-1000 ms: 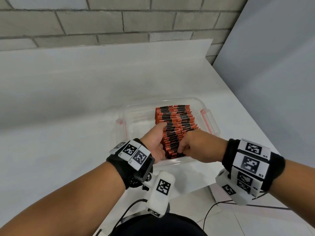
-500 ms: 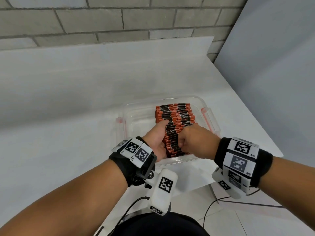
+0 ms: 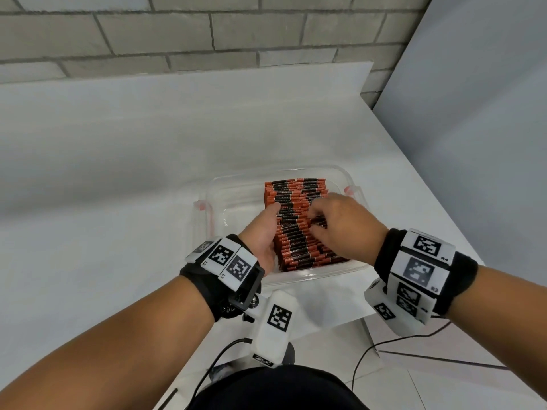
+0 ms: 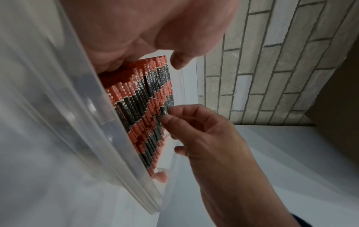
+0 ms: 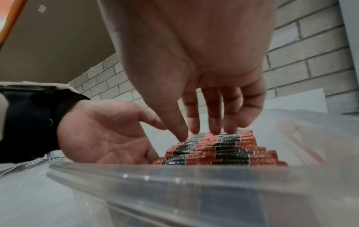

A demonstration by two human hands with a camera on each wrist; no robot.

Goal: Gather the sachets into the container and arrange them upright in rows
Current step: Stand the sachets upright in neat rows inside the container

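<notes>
Head view: container (image 3: 352, 180) wall rings sachets (image 3: 299, 232) on table (image 3: 118, 173).

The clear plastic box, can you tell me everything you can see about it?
The clear plastic box is a see-through rectangular tub with rounded corners and reddish side clips. It sits open on the white table, part filled with orange-and-black sachets standing on edge in packed rows. The left hand reaches in beside them; the right hand touches their tops.

Black wristbands (image 3: 204, 279) carry white blocks printed with black square markers.
</notes>
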